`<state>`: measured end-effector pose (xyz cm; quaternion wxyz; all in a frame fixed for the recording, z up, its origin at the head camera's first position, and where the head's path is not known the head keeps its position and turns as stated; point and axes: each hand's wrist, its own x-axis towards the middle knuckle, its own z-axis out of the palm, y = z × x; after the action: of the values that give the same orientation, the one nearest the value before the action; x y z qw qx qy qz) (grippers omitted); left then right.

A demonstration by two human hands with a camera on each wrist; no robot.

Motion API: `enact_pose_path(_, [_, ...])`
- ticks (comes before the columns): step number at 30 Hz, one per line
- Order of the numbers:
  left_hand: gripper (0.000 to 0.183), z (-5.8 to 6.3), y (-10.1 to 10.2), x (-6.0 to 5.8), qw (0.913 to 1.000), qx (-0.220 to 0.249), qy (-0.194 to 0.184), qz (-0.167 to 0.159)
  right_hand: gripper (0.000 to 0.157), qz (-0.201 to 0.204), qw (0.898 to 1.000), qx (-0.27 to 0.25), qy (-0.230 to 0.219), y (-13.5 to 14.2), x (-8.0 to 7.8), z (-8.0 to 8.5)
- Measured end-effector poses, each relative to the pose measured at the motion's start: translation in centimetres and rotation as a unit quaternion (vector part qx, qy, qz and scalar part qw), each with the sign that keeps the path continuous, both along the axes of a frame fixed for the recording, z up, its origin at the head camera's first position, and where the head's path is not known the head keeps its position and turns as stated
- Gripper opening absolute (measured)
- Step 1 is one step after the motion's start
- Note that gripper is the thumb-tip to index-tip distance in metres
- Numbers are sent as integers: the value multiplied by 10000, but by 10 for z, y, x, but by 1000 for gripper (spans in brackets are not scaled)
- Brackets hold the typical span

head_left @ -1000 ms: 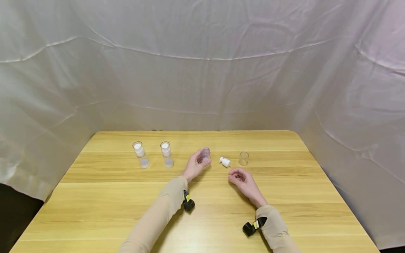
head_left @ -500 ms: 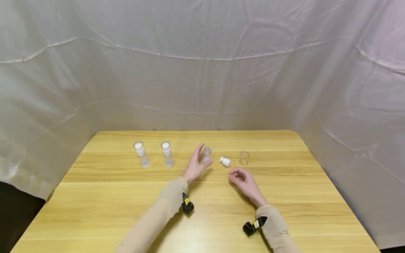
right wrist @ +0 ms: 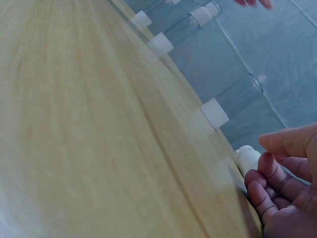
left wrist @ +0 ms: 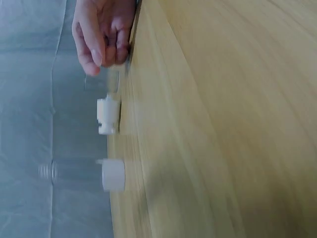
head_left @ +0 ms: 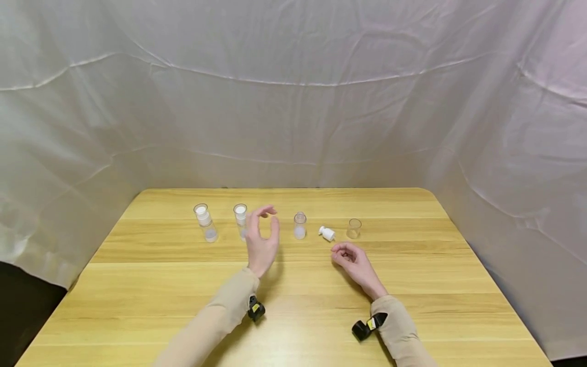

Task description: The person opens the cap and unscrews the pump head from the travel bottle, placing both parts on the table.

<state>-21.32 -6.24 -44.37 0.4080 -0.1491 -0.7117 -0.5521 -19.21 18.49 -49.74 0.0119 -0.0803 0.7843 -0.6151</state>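
A smooth white pump [head_left: 327, 234] is laid sideways on the wood-grained table [head_left: 293, 316], its long axis slanted towards the nearer right hand [head_left: 355, 265], which is loosely curled and empty. The left hand [head_left: 262, 244], also empty, is held with thumb and fingers wide apart. Between left hand and pump, an upright clear bottle [head_left: 300, 227] is seen, its threaded neck uncovered.

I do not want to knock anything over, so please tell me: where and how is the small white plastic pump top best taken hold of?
Probably by the thick middle of the small white plastic pump top, pinched from above and the near side: it lies on its side with narrower ends, and a clear cylindrical bottle stands to its left.
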Motion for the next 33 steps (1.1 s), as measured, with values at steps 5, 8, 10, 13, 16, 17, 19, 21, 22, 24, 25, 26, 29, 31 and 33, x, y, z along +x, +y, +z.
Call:
enact_pose_path(5, [33,-3,-15,0,9951,-78,268,950,21,5,10000,-21,-76,0,-1,-1])
enact_pose_path(8, [40,-6,-24,0,9922,-96,95,1239,21,5,10000,-8,-79,0,-1,-1])
enact_pose_path(10, [46,-7,-29,0,9911,-112,-34,1327,21,-8,10000,7,-96,0,-1,-1])
enact_pose_path(13, [56,-9,-36,-2,9901,-192,-196,1373,21,-26,9999,26,-127,0,-1,0])
enact_pose_path(16, [68,-11,-42,-4,9890,-312,-376,1396,21,-56,9999,14,-148,-1,-1,0])
enact_pose_path(17, [72,-11,-45,-5,9886,-331,-458,1398,21,-57,9999,19,-134,-1,-1,0])
enact_pose_path(19, [80,-13,-48,-6,9876,-346,-653,1386,21,-66,9999,24,-107,-2,-1,0])
enact_pose_path(21, [85,-14,-51,-7,9867,-330,-839,1350,21,-65,9999,25,-86,-2,-1,0])
enact_pose_path(22, [87,-14,-53,-7,9863,-314,-941,1320,21,-63,10000,24,-72,-2,0,1])
enact_pose_path(24, [91,-15,-55,-7,9855,-279,-1116,1244,21,-55,10000,23,-46,-2,0,1])
enact_pose_path(25, [92,-15,-56,-7,9850,-262,-1206,1209,21,-45,10000,21,-33,-2,0,1])
enact_pose_path(26, [93,-16,-57,-7,9844,-245,-1288,1177,21,-36,10000,17,-24,-2,0,1])
enact_pose_path(29, [96,-17,-60,-7,9822,-175,-1542,1058,21,-36,10000,14,-9,-2,0,0])
enact_pose_path(31, [98,-17,-61,-7,9802,-103,-1709,992,21,-43,10000,21,-15,-2,-1,-1])
enact_pose_path(33, [100,-17,-63,-8,9782,-23,-1853,934,20,-40,10000,39,-8,-1,-2,-2])
